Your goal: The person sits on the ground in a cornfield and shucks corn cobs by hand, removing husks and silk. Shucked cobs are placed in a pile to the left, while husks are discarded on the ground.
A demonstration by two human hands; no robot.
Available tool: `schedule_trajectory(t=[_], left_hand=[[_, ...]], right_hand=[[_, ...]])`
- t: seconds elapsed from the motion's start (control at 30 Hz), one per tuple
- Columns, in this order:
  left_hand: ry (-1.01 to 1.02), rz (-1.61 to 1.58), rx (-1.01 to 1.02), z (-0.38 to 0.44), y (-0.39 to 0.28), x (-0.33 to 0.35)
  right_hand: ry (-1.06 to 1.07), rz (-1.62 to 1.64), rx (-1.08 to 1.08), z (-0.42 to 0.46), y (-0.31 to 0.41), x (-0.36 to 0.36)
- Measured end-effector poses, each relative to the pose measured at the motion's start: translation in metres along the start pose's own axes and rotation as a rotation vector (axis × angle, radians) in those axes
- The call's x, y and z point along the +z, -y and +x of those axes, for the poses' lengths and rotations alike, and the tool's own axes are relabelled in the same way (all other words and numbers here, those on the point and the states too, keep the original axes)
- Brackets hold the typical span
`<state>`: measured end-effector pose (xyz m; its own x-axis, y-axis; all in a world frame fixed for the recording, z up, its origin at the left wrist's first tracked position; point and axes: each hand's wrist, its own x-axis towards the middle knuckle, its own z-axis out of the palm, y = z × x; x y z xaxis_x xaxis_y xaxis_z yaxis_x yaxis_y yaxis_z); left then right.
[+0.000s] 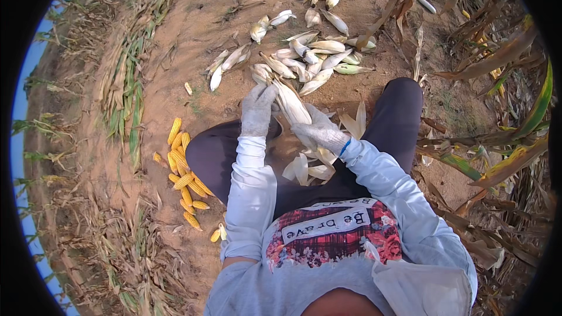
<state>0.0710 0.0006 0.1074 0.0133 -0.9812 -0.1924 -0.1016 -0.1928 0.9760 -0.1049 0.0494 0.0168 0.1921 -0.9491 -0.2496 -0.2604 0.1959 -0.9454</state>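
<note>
An ear of corn in its pale dry husk [290, 102] is held between both gloved hands, above the ground between the bent legs. My left hand [259, 107], in a whitish knit glove, has its fingertips at the far, pointed end of the husk. My right hand [322, 131], gloved alike, holds the near, thick end, with fingers beneath it. Just beyond the hands lies a pile of corn ears in husks [316, 55]. Bare yellow corn ears [184, 177] lie heaped beside the left knee. Loose pale husk leaves [307, 169] lie between the legs, below the right hand.
More husked-in ears [312, 17] lie scattered beyond the pile. A small cob piece [188, 88] rests on bare soil at the left. Dry cornstalks with long leaves [496, 158] crowd the right side. Cut stalks and leaves [127, 92] form a row at the left.
</note>
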Motion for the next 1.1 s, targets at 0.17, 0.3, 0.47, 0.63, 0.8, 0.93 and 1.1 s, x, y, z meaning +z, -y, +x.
schedule_trajectory(t=[0.17,0.3,0.47,0.63,0.8,0.93,1.1], left_hand=[[-0.064,-0.037,-0.089,-0.018,-0.007,0.002],[-0.058,0.044,0.136,-0.009,0.012,0.011],[-0.084,-0.297,0.121,0.013,0.053,0.041],[-0.249,-1.090,-0.266,0.016,0.068,0.081],[-0.084,-0.742,-0.109,-0.001,0.057,0.104],[0.005,-0.467,-0.138,-0.016,0.042,0.111],[0.305,-0.130,-0.083,-0.022,0.037,0.102]], right_hand=[[0.167,0.282,0.069,-0.011,-0.002,0.003],[0.166,0.431,0.032,-0.021,-0.007,-0.007],[0.130,0.545,0.036,-0.025,-0.017,-0.022],[0.099,0.940,0.180,-0.043,0.001,-0.030],[-0.258,0.779,-0.051,-0.015,-0.031,-0.026],[-0.132,0.904,0.009,-0.008,-0.034,-0.036],[-0.292,1.054,0.122,0.004,-0.055,-0.054]])
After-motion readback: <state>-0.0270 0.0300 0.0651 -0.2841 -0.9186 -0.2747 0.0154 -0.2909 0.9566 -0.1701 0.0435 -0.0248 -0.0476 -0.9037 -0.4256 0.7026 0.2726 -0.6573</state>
